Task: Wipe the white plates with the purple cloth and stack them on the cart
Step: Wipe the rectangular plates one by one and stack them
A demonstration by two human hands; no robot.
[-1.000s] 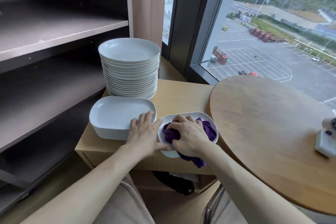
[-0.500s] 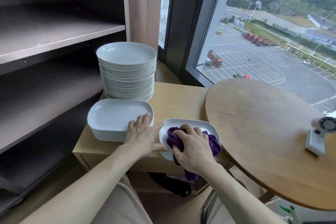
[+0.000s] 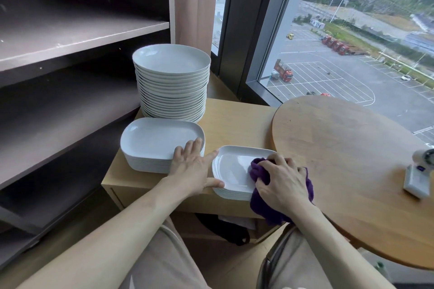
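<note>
Purple cloth (image 3: pixel 263 212) is bunched in the right hand (image 3: pixel 281 183) at lower centre of the frame, pressed on the right side of the top plate (image 3: pixel 231 166) of a short stack on the cart (image 3: pixel 234 119). Just left, the left hand (image 3: pixel 192 169) lies flat with fingers spread, thumb against the plate's near edge. A firm brace there should stop the plate sliding while the strokes reach the left corners. Further up the frame stand a rectangular stack (image 3: pixel 159 141) and a taller round stack (image 3: pixel 171 82).

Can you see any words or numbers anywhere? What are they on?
No text here can be read.
Blue mark on the white gadget on the round table: too blurred to read.
Trucks outside: too small to read.
White plates, purple cloth: no writing.
</note>
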